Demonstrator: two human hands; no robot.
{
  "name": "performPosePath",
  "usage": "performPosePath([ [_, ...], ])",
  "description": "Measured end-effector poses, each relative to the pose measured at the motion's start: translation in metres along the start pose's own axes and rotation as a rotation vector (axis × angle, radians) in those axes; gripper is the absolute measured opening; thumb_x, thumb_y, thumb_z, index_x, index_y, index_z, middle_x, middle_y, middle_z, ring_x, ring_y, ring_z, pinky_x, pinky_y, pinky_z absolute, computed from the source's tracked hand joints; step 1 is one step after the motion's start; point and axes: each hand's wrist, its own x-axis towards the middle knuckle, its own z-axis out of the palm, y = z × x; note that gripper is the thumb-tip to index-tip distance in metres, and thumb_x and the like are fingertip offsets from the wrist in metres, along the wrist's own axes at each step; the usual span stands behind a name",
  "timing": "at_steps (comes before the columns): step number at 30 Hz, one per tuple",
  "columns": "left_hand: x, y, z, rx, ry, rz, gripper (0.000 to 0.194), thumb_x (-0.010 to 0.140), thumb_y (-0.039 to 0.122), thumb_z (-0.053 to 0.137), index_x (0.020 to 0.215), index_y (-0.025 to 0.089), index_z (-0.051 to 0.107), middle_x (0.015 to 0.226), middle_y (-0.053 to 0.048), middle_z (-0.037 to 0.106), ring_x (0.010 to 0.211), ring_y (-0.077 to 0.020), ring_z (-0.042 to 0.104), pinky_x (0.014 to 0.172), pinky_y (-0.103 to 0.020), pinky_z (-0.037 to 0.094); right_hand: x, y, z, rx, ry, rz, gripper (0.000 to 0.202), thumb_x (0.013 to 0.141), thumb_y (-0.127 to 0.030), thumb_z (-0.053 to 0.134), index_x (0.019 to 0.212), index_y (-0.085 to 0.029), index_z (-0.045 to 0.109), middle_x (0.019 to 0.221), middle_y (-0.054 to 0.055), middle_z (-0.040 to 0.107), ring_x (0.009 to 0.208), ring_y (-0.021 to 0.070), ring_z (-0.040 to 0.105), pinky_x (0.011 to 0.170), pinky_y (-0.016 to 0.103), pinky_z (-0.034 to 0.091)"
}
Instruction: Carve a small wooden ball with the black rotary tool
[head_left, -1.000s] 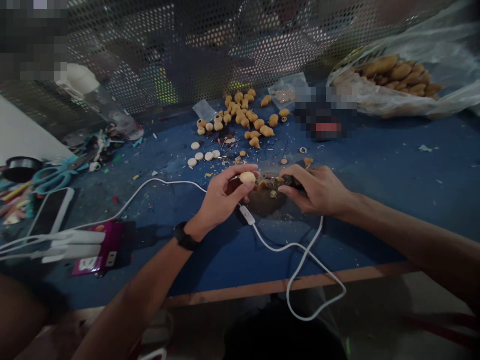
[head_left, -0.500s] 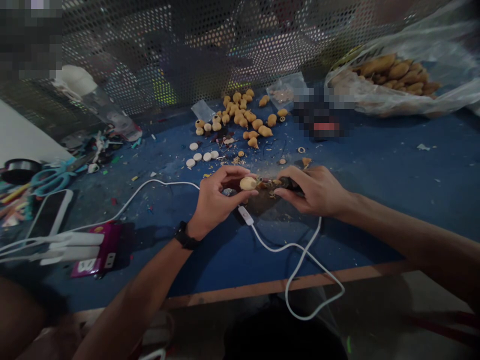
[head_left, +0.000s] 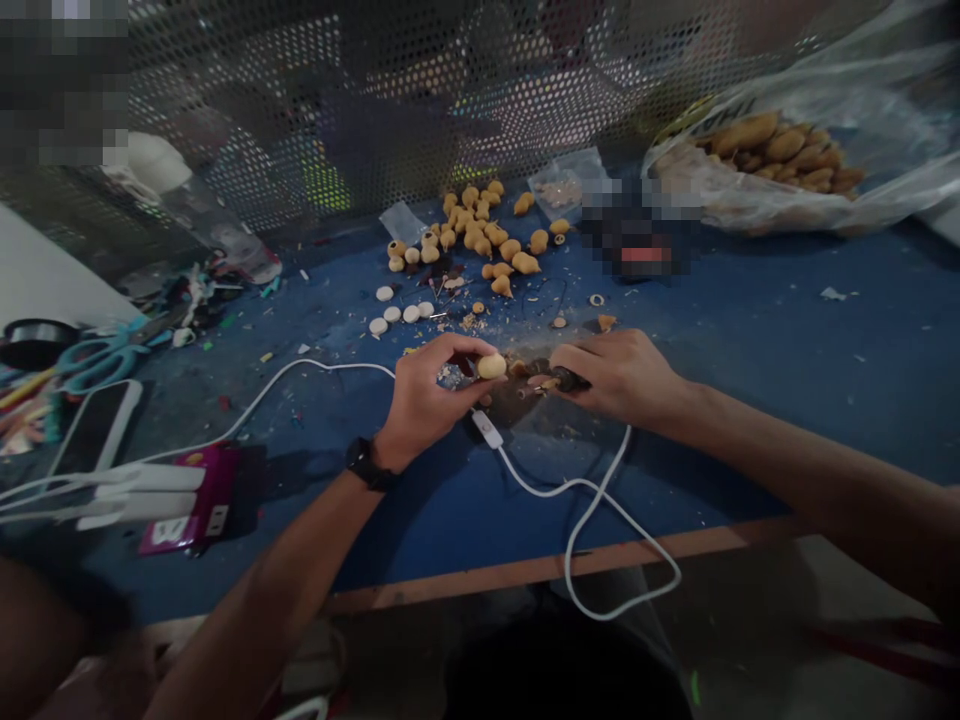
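My left hand (head_left: 429, 392), with a black watch on its wrist, pinches a small pale gourd (head_left: 492, 366) between thumb and fingers. Across from it, my right hand (head_left: 622, 368) is closed around a dark handheld rotary tool (head_left: 568, 379). Its narrow tip points left and down, a short gap from the gourd. A white cord (head_left: 622, 450) emerges below my right hand and loops over the table edge. Just under my left fingers lies a white inline switch (head_left: 487, 428). Most of the tool's body is hidden by my right hand.
Several small gourds (head_left: 474, 238) lie in a pile behind my hands, near white discs (head_left: 392, 314). A clear bag of gourds (head_left: 780, 205) sits at the back right. To the left are a purple power strip (head_left: 214, 490), a phone (head_left: 101, 425) and blue scissors (head_left: 105, 352).
The gourd has turned in my left fingers and shows a rounder, smoother side. The tool's tip has dropped lower and tilts toward me, apart from the gourd.
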Motion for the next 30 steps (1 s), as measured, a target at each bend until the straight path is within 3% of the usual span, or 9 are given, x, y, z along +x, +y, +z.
performPosePath([
  [5, 0.0, -0.002, 0.001, -0.003, -0.012, -0.032, 0.026, 0.082, 0.036, 0.09, 0.099, 0.021, 0.077, 0.094, -0.002, 0.082, 0.079, -0.0134, 0.075, 0.077, -0.024, 0.062, 0.006, -0.003, 0.0, -0.012, 0.01, 0.103, 0.034, 0.105, -0.043, 0.05, 0.082, -0.021, 0.062, 0.064, 0.003, 0.068, 0.055, 0.0167, 0.055, 0.056, 0.031, 0.024],
  [11, 0.002, -0.004, 0.001, -0.043, -0.037, -0.023, 0.027, 0.083, 0.038, 0.088, 0.101, 0.02, 0.077, 0.092, -0.003, 0.081, 0.072, -0.0118, 0.073, 0.069, -0.022, 0.059, 0.028, -0.012, -0.017, 0.117, -0.083, 0.225, 0.052, 0.102, -0.07, 0.046, 0.097, -0.02, 0.06, 0.065, 0.003, 0.063, 0.055, 0.0175, 0.049, 0.058, 0.031, 0.024],
  [16, 0.004, -0.009, 0.002, -0.06, -0.019, -0.067, 0.026, 0.082, 0.036, 0.087, 0.1, 0.019, 0.078, 0.092, -0.003, 0.08, 0.072, -0.0118, 0.072, 0.069, -0.022, 0.061, 0.037, -0.016, -0.022, 0.218, -0.141, 0.203, 0.041, 0.11, -0.044, 0.026, 0.101, -0.019, 0.057, 0.071, 0.005, 0.063, 0.058, 0.0192, 0.049, 0.061, 0.033, 0.025],
  [22, 0.006, -0.009, 0.002, -0.087, -0.029, -0.123, 0.028, 0.081, 0.037, 0.089, 0.102, 0.02, 0.081, 0.097, -0.005, 0.081, 0.075, -0.0124, 0.071, 0.07, -0.024, 0.061, 0.025, -0.013, -0.016, 0.25, -0.053, 0.224, 0.028, 0.102, -0.04, 0.039, 0.105, -0.019, 0.058, 0.07, 0.003, 0.062, 0.061, 0.0207, 0.05, 0.063, 0.033, 0.031],
  [30, 0.007, -0.014, 0.002, -0.306, 0.007, -0.324, 0.046, 0.067, 0.047, 0.098, 0.101, 0.02, 0.081, 0.095, -0.005, 0.084, 0.086, -0.0196, 0.08, 0.078, -0.03, 0.067, 0.02, 0.0, -0.009, 0.301, 0.002, 0.244, 0.031, 0.103, -0.041, 0.05, 0.117, -0.017, 0.065, 0.083, 0.006, 0.072, 0.071, 0.0213, 0.063, 0.067, 0.031, 0.039],
])
